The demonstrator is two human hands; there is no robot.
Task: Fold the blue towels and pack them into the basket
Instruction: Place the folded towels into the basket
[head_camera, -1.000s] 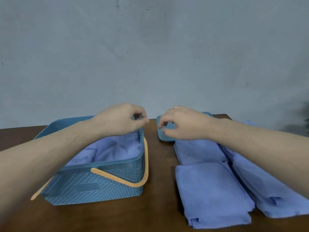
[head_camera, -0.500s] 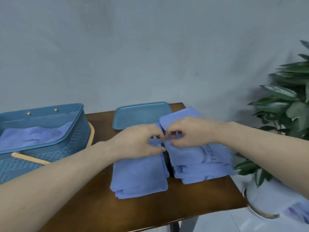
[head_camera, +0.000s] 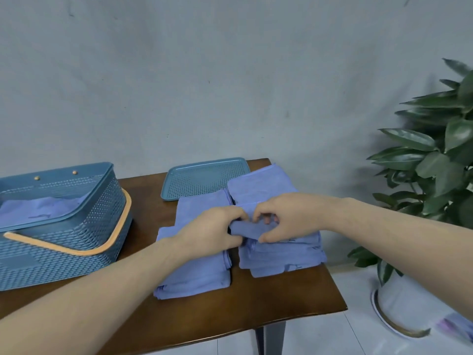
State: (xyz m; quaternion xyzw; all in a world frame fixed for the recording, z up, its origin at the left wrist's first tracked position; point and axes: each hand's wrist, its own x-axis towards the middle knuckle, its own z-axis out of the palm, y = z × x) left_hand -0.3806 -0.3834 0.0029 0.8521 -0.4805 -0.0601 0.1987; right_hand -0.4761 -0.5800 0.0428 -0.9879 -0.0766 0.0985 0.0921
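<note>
Two piles of folded blue towels lie side by side on the brown table [head_camera: 256, 311]: a left pile [head_camera: 197, 275] and a right pile [head_camera: 281, 254]. My left hand [head_camera: 212, 233] and my right hand [head_camera: 286, 217] meet over the gap between them, and both pinch the near left edge of the top towel [head_camera: 247, 229] of the right pile, lifting a fold of it. The blue basket [head_camera: 84, 242] with an orange handle stands at the left, with a blue towel [head_camera: 38, 211] lying inside it.
A blue perforated lid [head_camera: 204, 178] lies flat behind the piles by the grey wall. The table's right edge runs close to the right pile. Beyond it, a potted plant [head_camera: 435, 160] in a white pot stands on the tiled floor.
My hands left the basket and moved right to the towel piles. Since half a second ago they have raised the edge of the right pile's top towel.
</note>
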